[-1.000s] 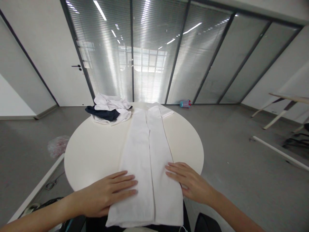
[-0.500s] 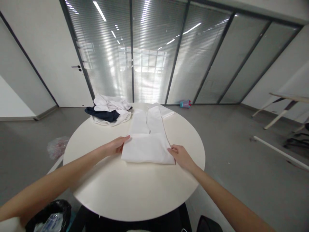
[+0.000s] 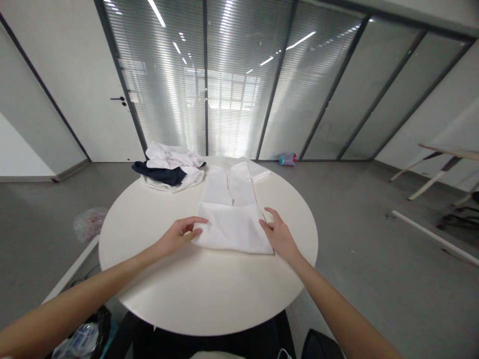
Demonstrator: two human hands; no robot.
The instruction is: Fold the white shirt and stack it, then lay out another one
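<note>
A white garment (image 3: 232, 219) lies lengthwise on the round white table (image 3: 168, 279), its near end folded back over the middle. My left hand (image 3: 178, 235) grips the folded part's left edge, fingers curled around the cloth. On the right edge rests my right hand (image 3: 277, 233), its fingers on and under the cloth. The garment's far end reaches the table's far rim.
A heap of white and dark clothes (image 3: 169, 170) sits at the table's far left. Glass partitions with blinds stand behind. A small cup (image 3: 287, 159) lies on the floor beyond, a plastic bag (image 3: 89, 224) at left, table parts (image 3: 430, 224) at right.
The garment's near end, which hung over the table's front edge, has been folded away from me onto its middle. Both hands moved forward with it and now hold the fold's sides.
</note>
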